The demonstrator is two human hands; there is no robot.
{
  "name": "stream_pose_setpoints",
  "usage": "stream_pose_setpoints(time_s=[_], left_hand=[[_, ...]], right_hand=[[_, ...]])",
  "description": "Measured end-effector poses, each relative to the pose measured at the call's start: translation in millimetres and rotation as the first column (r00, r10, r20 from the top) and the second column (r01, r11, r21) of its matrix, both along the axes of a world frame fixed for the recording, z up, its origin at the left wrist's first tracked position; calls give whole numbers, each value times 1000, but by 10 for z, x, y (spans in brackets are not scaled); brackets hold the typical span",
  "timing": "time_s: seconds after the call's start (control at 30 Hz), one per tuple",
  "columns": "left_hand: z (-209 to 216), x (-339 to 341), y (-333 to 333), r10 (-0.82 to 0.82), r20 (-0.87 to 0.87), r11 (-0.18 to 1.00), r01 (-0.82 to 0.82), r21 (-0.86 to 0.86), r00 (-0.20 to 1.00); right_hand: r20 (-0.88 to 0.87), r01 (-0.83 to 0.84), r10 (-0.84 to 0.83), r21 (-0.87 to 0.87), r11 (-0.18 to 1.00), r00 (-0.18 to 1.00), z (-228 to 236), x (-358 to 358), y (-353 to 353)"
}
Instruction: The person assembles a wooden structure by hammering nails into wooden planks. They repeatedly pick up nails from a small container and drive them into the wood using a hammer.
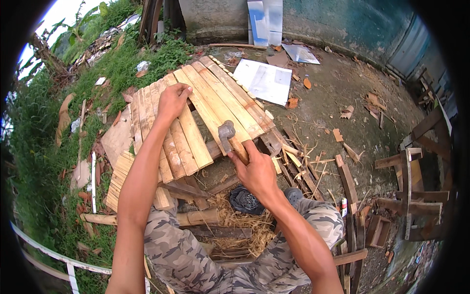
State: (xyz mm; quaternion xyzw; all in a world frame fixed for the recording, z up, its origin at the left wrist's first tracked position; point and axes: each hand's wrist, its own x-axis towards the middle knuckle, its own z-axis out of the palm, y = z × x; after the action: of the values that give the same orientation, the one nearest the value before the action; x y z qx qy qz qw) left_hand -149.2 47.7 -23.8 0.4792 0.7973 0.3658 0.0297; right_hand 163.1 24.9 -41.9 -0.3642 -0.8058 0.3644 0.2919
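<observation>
Pale wooden slats (pixel 210 100) lie side by side across a low frame in front of me, with a wedge-shaped gap between two of them. My left hand (pixel 172 101) rests on the far part of the slats beside this gap, its fingers pinched together. Whatever is between those fingertips is too small to make out. In my right hand (pixel 255 170) is a hammer (pixel 226 131), gripped by its wooden handle, its metal head held above the near ends of the slats. Between my knees sits a black bag (pixel 246 200) that seems to contain nails.
Loose slats (pixel 120 179) are stacked at the left. A bamboo pole (pixel 198 217) and wood shavings (pixel 230 230) lie below the frame. Scrap boards (pixel 346 183) and a wooden rack (pixel 409 196) stand to the right. White sheets (pixel 264 81) lie on the ground beyond, before a wall (pixel 342 32).
</observation>
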Motion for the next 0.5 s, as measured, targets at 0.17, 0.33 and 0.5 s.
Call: stream_pose_setpoints(time_s=[0.17, 0.33, 0.5], left_hand=[[-17, -19, 8, -8, 20, 1000, 8, 25, 1000], [-53, -32, 31, 23, 29, 1000, -24, 21, 999], [-56, -9, 20, 71, -20, 997, -71, -3, 997]], right_hand=[[14, -6, 6, -5, 1000, 1000, 19, 9, 0], [13, 5, -5, 7, 1000, 1000, 53, 17, -12], [13, 6, -6, 13, 1000, 1000, 48, 14, -15]])
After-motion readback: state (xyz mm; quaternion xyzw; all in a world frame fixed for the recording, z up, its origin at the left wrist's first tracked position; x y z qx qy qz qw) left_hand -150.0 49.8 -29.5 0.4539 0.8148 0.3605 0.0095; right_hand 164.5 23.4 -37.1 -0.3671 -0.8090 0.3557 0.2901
